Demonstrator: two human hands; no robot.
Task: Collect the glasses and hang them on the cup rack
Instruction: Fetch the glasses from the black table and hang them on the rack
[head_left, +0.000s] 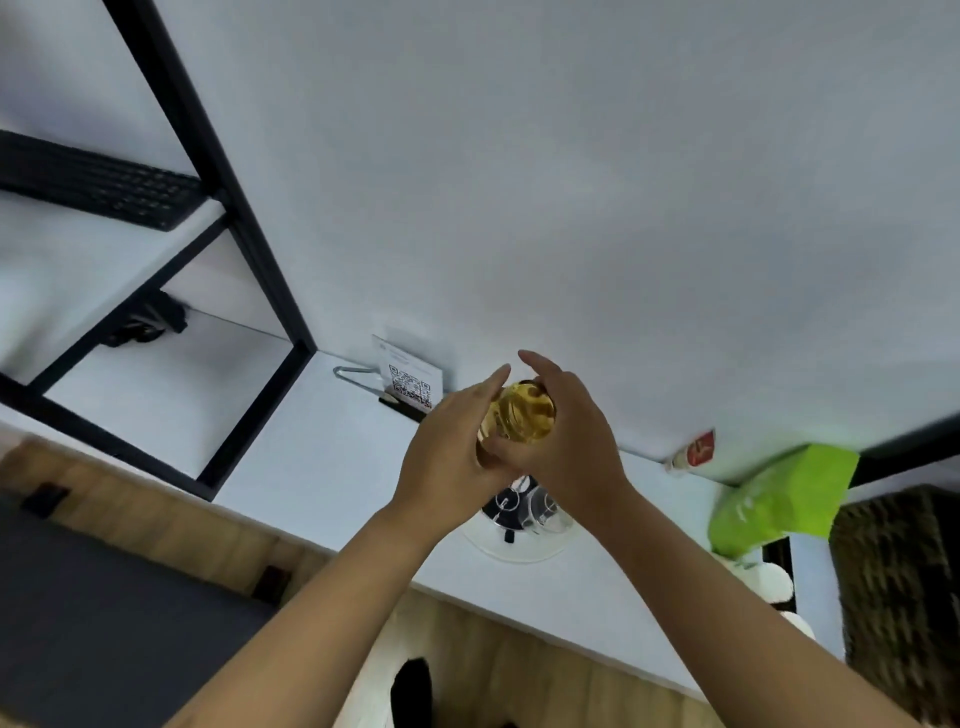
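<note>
Nearest to the camera, 2 bare arms reach up and away from the person. The left hand (447, 457) and the right hand (561, 447) meet in the middle of the view, and both hold 1 amber glass (519, 415).

The left grip is curled round the glass from its 9 o'clock side, with the thumb low near the rim end. The right grip cups it from the 3 o'clock side, with the fingers reaching over the top toward 12 o'clock. So both grips are narrow and full of glass.

The glass is up in the air, not on the table (322, 457). Its long line points away from the person, tipped toward 1 o'clock. The round end faces the camera.

Just under the hands, at 6 o'clock from the glass, sits the cup rack (519, 540). It has a round white base and a dark post. A clear glass (545, 512) seems to be on it, but the hands hide most of it.

The rack is straight below, close to both hands alike. I think the next move is down, mouth first, onto a free arm of the rack.

Farther off, a card with a square code (410, 382) stands at 10 o'clock by the wall. A green bag (779, 499) lies at 3 o'clock.
</note>
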